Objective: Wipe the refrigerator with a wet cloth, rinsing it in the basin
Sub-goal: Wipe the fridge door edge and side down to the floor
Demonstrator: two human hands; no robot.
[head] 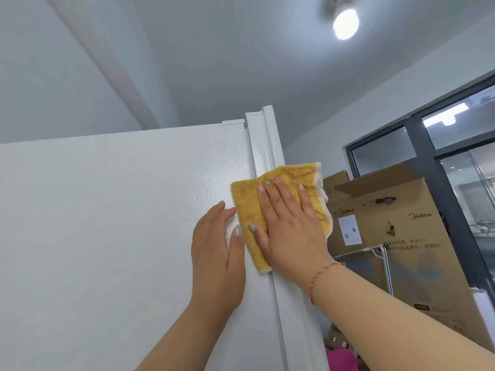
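Cloth: the yellow cloth [278, 210] lies flat on the refrigerator [120, 223], high up at its right edge.
Right hand [290, 223]: fingers straight and spread, pressing the cloth.
Left hand [217, 253]: fingers relaxed, resting on the panel just left of it.
Advice: keep the palm flat, stroke evenly along the seam.
Basin: not in sight.

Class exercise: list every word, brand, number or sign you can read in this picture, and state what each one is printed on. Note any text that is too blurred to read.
"Midea" on the left face of the cardboard box, near its white label.
"Midea" again on the box's right face, with a logo.
Label print: too small to read.
Chinese lines lower on the box: blurred, unreadable.
Dark tag near the box's bottom: unreadable.
Nothing is written on the fridge or the cloth.
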